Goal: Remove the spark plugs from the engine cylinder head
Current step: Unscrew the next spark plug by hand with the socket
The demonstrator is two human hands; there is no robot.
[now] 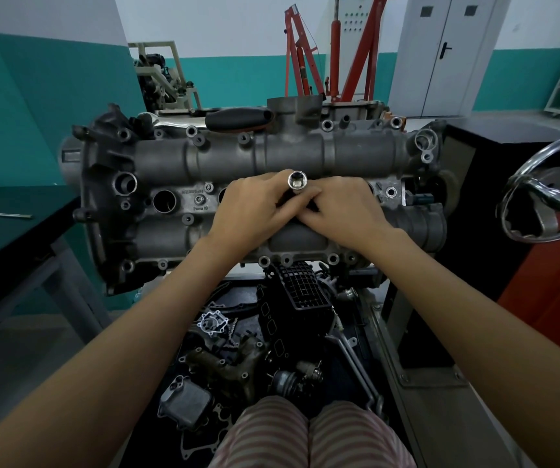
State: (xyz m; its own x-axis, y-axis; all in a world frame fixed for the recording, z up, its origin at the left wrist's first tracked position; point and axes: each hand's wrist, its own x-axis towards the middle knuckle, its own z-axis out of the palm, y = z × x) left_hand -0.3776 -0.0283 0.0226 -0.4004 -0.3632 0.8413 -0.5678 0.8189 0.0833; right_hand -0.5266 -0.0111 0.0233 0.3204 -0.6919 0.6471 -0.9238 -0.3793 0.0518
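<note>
both hands, left hand (251,207), right hand (346,211), gripping shiny steel socket (297,181), ribbed grey cylinder head (170,163)

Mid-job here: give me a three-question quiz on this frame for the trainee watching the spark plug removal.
1. True or false: both hands grip the socket standing up from the cylinder head.
2. Which tool lies on the far edge of the head? A) black-handled tool B) hammer C) pliers
3. Fill in: the open plug well sits to the ____ of the left hand.

Key:
1. True; the right hand meets the left around the socket.
2. A, the black-handled tool.
3. Left.
</note>
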